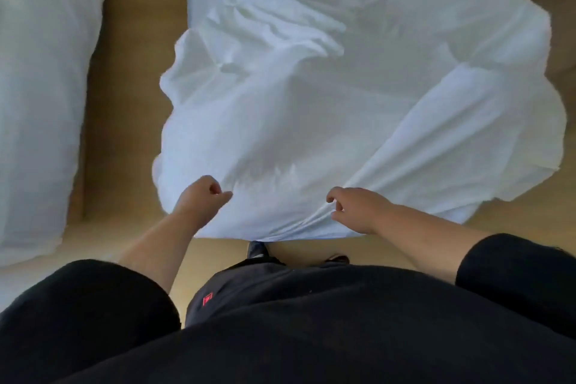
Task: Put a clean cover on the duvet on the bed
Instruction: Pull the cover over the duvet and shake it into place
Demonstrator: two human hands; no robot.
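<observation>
A large white duvet cover (343,109) billows across the bed in front of me, its near edge lifted off the mattress. My left hand (202,196) grips that edge on the left with curled fingers. My right hand (352,209) pinches the same edge about a forearm's length to the right, and creases run up from that pinch. The cloth between the two hands hangs taut just above my feet. The duvet itself cannot be told apart from the cover.
A second bed with white linen (40,103) stands at the left, across a strip of wooden floor (134,72). More floor shows at the far right (558,25). My dark shoes (258,249) stand close to the bed's foot.
</observation>
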